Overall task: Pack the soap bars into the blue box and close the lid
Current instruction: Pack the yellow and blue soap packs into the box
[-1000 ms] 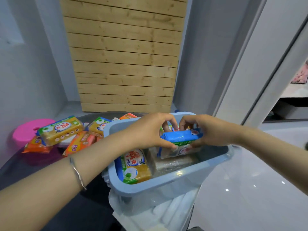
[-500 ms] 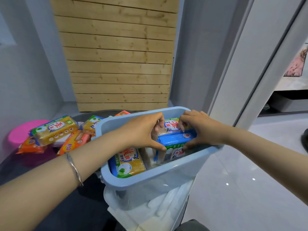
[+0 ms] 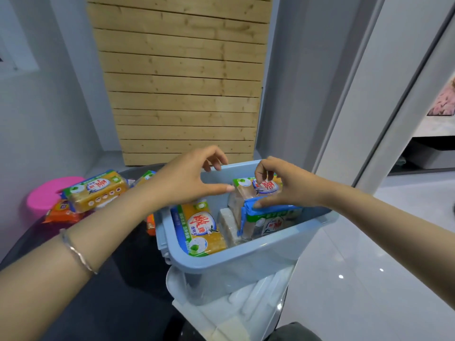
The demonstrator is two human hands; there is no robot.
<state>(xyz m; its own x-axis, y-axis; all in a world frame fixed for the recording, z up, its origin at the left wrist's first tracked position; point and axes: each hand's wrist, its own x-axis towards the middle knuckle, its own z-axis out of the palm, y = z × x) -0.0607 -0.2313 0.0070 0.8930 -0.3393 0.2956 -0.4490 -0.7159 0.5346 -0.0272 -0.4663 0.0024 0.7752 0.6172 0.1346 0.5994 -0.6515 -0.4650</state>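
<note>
Both hands differ: left hand [image 3: 187, 178] now spread, right hand [image 3: 285, 185] still pinching soap bar [image 3: 270, 212]

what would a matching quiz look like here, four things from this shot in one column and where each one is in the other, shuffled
Things
1. blue-wrapped soap bar
2. large yellow soap bar
3. pink tub
4. white lid

Places
A. under the blue box
B. far left, behind the loose soap bars
C. on edge at the box's right side, by the right hand
D. lying at the box's left side

Pairs: 1-C, 2-D, 3-B, 4-A
</note>
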